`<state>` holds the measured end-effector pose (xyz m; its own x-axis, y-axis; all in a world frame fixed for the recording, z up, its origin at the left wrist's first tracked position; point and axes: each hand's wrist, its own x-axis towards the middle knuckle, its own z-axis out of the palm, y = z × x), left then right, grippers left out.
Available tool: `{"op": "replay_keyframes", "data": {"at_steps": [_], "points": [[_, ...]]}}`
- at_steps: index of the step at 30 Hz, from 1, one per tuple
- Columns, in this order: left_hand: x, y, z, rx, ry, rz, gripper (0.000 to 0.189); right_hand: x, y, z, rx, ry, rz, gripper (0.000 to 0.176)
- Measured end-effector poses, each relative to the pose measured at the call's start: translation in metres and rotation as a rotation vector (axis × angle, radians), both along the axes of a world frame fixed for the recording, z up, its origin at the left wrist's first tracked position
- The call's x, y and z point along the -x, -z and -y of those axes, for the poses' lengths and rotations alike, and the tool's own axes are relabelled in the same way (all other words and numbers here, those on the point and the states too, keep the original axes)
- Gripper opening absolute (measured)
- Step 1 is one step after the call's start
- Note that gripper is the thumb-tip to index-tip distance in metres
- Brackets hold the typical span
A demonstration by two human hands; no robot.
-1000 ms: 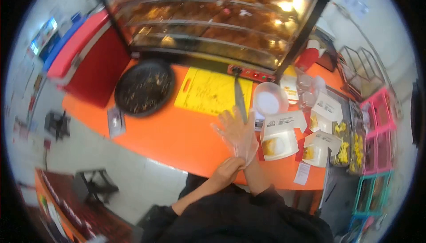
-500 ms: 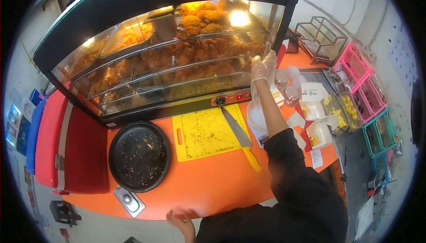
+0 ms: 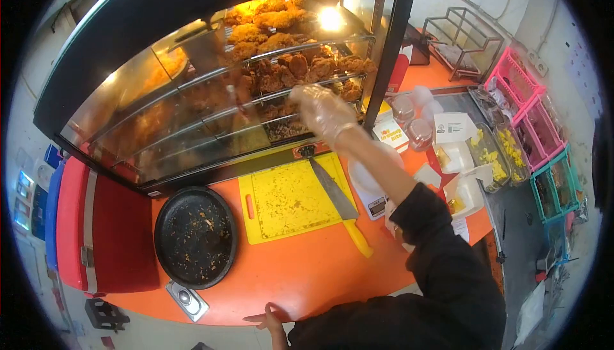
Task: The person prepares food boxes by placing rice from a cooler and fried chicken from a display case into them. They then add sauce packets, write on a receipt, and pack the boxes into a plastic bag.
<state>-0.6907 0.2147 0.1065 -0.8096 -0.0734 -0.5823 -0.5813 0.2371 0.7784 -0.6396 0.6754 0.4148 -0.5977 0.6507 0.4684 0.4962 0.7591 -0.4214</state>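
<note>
My right hand point(image 3: 325, 115), in a clear plastic glove, is in front of the heated display cabinet point(image 3: 96, 155). Its fingers are blurred, and what they hold, if anything, cannot be made out. The cabinet's sliding glass pane point(image 3: 192, 116) covers the left part, while the right part stands uncovered. Fried chicken pieces point(image 3: 278, 21) lie on the racks behind my hand. Bare and low by the counter's front edge, my left hand point(image 3: 272, 322) has its fingers apart and holds nothing.
On the orange counter point(image 3: 281, 273) are a round black pan point(image 3: 195, 238), a yellow cutting board point(image 3: 291, 203) and a knife point(image 3: 336, 191) lying across it. Opened food boxes point(image 3: 457, 158) and a scale point(image 3: 376, 207) stand right. A red cooler box point(image 3: 121, 222) borders the left side.
My right hand has moved left and down from the cabinet's right edge. The glass pane has slid left, uncovering the right part. My left hand has shifted slightly; the view has turned a little.
</note>
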Motion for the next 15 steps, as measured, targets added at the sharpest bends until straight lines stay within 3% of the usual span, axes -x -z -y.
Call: {"op": "replay_keyframes", "data": {"at_steps": [1,2,4,7,8,10,13,15], "points": [[-0.002,-0.013,-0.002,0.07,0.11,-0.003,0.108,-0.002,-0.003,-0.018,-0.102,0.08,0.048,0.024],[-0.002,-0.005,0.001,0.08,0.108,-0.004,0.108,-0.012,0.012,-0.051,-0.625,0.097,0.38,0.026],[-0.001,0.02,0.009,0.419,0.242,-0.293,0.105,-0.022,-0.011,-0.056,-0.514,0.204,0.419,0.028],[0.001,0.034,0.017,0.475,0.282,-0.294,0.102,-0.031,-0.033,-0.094,-0.322,0.304,0.43,0.025],[0.0,0.029,0.015,0.48,0.276,-0.287,0.102,-0.036,-0.036,-0.108,-0.217,0.325,0.555,0.025],[-0.003,0.008,0.007,0.233,0.191,-0.124,0.101,-0.034,-0.041,-0.114,-0.104,0.333,0.688,0.024],[-0.003,-0.014,-0.011,0.349,0.123,-0.119,0.099,-0.029,-0.046,-0.121,0.129,0.271,0.681,0.034],[-0.001,0.009,0.003,0.369,0.146,-0.179,0.098,-0.021,-0.017,-0.158,0.147,0.126,0.406,0.04]]}}
